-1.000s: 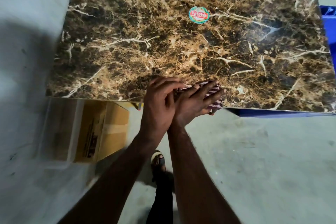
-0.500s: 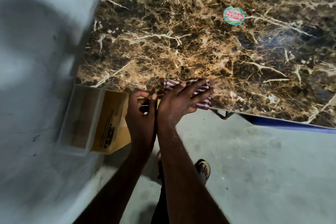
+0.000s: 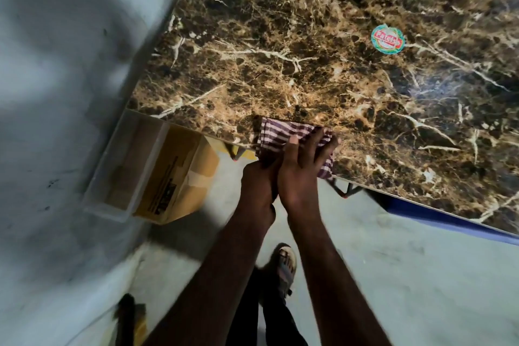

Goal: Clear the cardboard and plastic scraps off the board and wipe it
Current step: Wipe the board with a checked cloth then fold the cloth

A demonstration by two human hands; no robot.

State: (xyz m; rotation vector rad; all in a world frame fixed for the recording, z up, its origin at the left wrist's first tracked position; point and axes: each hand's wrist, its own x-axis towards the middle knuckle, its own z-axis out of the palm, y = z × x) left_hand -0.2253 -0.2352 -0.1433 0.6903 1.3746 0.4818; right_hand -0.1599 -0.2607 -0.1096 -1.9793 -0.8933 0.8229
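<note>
A brown marble-patterned board (image 3: pixel 323 59) fills the upper right, with a round red-and-green sticker (image 3: pixel 387 39) on it. A purple-and-white striped cloth (image 3: pixel 283 132) lies folded over the board's near edge. My right hand (image 3: pixel 303 166) presses flat on the cloth, fingers spread. My left hand (image 3: pixel 257 185) sits just below the board's edge, beside the right wrist, curled at the cloth's lower end. I see no cardboard or plastic scraps on the board's surface.
A cardboard box (image 3: pixel 174 174) inside a clear plastic bin (image 3: pixel 112 177) sits on the floor under the board's left corner, against a pale wall (image 3: pixel 70 93). Red-tipped metal legs (image 3: pixel 344 191) and a blue object (image 3: pixel 449 219) show under the board. My sandalled foot (image 3: pixel 286 264) stands on grey floor.
The view has swung left and closer. My left hand has dropped off the board's top to below its near edge. The right hand stays on the cloth at the edge.
</note>
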